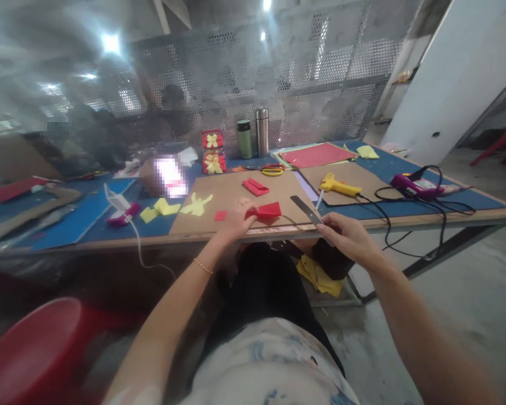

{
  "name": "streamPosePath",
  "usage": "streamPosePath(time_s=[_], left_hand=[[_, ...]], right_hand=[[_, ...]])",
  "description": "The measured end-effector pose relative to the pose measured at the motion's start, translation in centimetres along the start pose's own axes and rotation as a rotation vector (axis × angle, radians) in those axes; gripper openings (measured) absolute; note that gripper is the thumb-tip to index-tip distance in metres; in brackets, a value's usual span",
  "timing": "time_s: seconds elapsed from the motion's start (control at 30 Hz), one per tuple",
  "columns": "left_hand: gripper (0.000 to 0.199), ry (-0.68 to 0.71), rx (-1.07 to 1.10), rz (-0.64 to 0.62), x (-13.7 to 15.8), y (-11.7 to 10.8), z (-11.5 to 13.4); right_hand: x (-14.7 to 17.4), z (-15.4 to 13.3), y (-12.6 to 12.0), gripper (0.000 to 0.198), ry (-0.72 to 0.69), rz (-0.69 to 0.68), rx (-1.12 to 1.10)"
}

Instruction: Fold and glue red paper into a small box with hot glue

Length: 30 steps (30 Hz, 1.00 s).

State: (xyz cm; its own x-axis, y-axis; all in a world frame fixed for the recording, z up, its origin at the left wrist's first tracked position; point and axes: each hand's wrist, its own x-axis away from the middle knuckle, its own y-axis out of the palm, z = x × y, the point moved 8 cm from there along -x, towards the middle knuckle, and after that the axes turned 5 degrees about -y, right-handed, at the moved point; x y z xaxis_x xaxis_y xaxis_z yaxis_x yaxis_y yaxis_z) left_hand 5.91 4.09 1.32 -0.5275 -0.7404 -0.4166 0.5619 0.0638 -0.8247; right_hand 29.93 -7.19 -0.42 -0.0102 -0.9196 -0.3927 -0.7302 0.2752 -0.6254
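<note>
My left hand (pixel 237 218) rests at the front edge of a cardboard sheet (pixel 223 185), its fingers closed on a folded red felt piece (pixel 270 211). In my right hand (pixel 349 235) is a flat metal ruler (pixel 304 208), pinched at its near end and pointing left over the cardboard, just right of the red piece. A small red square (pixel 220 215) lies left of my left hand. Beyond it is another folded red piece (pixel 255 187). A yellow bow-shaped cutout (pixel 196 205) lies to the left, near loose yellow pieces (pixel 162 209).
A yellow glue gun (pixel 339 185) lies at right, its black cable running past a purple box (pixel 417 184). Behind stand a green bottle (pixel 244 139), a steel flask (pixel 262 134) and red boxes with yellow bows (pixel 213 162). Scissors (pixel 272 171) lie mid-table; a lit phone (pixel 171 175) stands left.
</note>
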Motion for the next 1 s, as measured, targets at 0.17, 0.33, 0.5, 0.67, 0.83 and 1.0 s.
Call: streamPosePath(time_s=[0.17,0.33,0.5,0.67,0.83,1.0], left_hand=[[0.008,0.021,0.009,-0.014,0.1,-0.1,0.3],[0.009,0.012,0.014,-0.042,0.2,0.0,0.4],[0.015,0.008,0.034,-0.058,0.1,0.1,0.3],[0.039,0.077,-0.07,-0.025,0.4,-0.4,1.1],[0.039,0.142,-0.236,-0.137,-0.3,0.8,1.8],[0.059,0.098,-0.129,-0.267,-1.4,2.1,1.3]], right_hand=[[-0.3,0.0,1.2,0.028,0.027,-0.015,-0.094],[-1.4,-1.1,1.3,0.025,-0.018,0.033,-0.029],[-2.0,-0.9,2.0,0.026,-0.005,-0.044,0.088],[-1.7,0.0,2.7,0.037,0.039,-0.106,0.106],[-1.5,0.2,3.3,0.044,0.069,-0.148,-0.087],[-1.1,-0.2,3.6,0.054,0.148,-0.189,-0.326]])
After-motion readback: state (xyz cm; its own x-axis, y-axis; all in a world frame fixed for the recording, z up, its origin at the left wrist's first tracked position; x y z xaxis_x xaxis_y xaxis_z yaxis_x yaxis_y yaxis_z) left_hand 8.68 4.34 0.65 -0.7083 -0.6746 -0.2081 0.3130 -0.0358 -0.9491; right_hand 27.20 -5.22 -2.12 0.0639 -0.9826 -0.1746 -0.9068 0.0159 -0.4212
